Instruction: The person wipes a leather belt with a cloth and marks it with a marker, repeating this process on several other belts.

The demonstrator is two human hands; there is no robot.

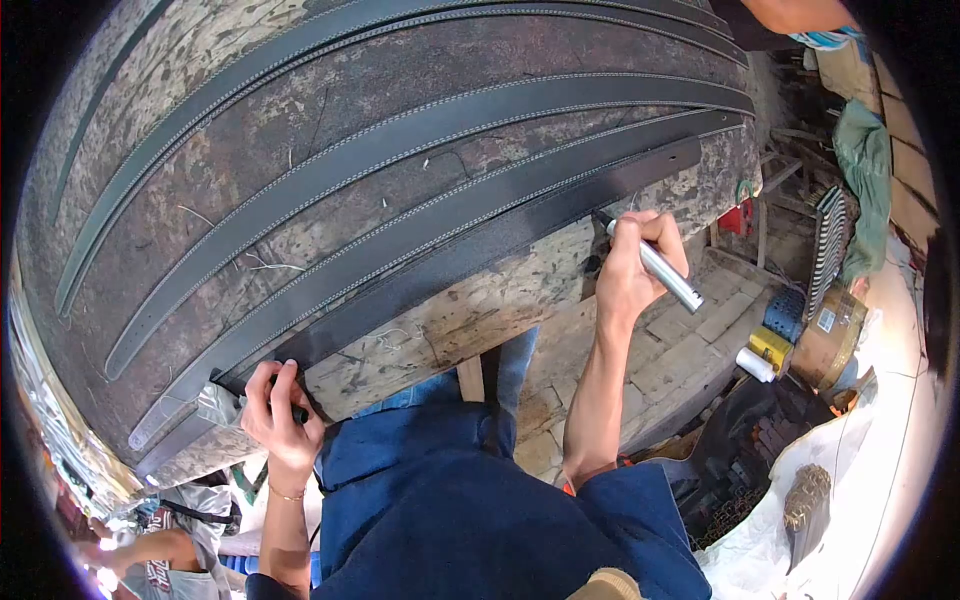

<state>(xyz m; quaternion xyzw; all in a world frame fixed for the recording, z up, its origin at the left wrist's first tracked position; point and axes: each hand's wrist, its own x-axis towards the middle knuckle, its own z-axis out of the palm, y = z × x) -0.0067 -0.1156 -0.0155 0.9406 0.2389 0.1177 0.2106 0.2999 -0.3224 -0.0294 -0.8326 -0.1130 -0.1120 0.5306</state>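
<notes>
My right hand (640, 262) grips a silver marker (668, 277), its dark tip touching the lower edge of a dark strap (480, 245) that lies near the table's front edge. At the strap's left end, my left hand (283, 410) is closed around a small black object (299, 413), with its fingertips against the strap. A piece of clear plastic (217, 405) sits beside those fingers. Just above runs a black strap with white stitching (420, 225), and further back lie more stitched straps (400, 137).
Loose threads lie on the stained table (380, 375). Another person's arm (800, 14) shows at the top right, and another person (165, 550) at the lower left. On the right floor are a cardboard box (828, 335), a yellow roll (770, 346) and a green cloth (862, 175).
</notes>
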